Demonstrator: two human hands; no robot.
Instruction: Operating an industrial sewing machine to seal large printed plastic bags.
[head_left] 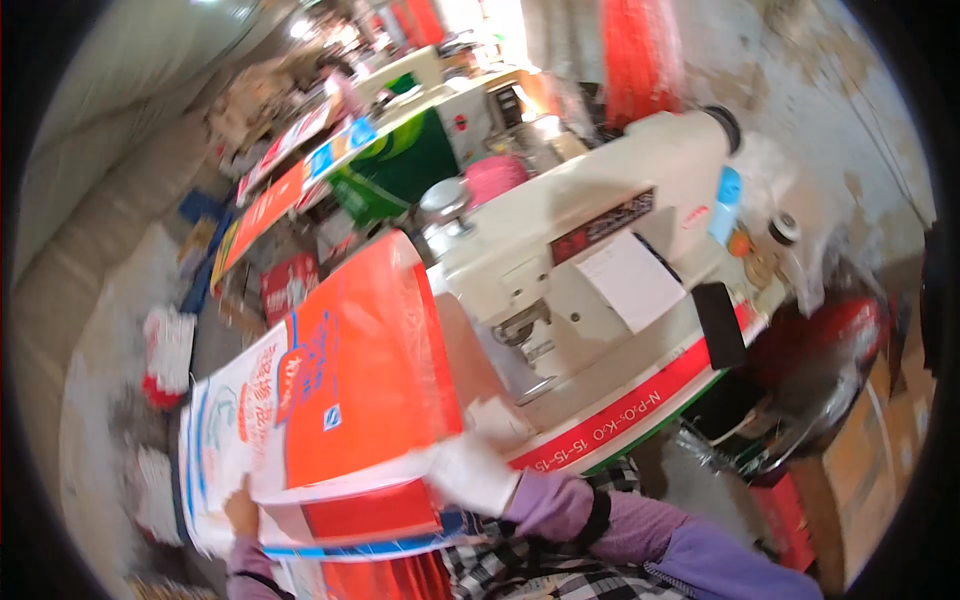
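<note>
A stack of flat orange and white printed woven sacks lies in front of me, left of a cream sewing machine. On the white part of the top sack, close to its near edge, my bare left hand rests with a finger stretched out. My right hand wears a white glove and is at the sack's near right corner, beside the machine bed. Motion smears its fingers, so their grip does not show. The sack's near edge shows a folded strip of red and white.
A white paper pad and a dark phone-like slab are on the machine. Pink thread sits behind its head. Another sewing machine with printed sacks stands farther off. Cardboard leans at the right.
</note>
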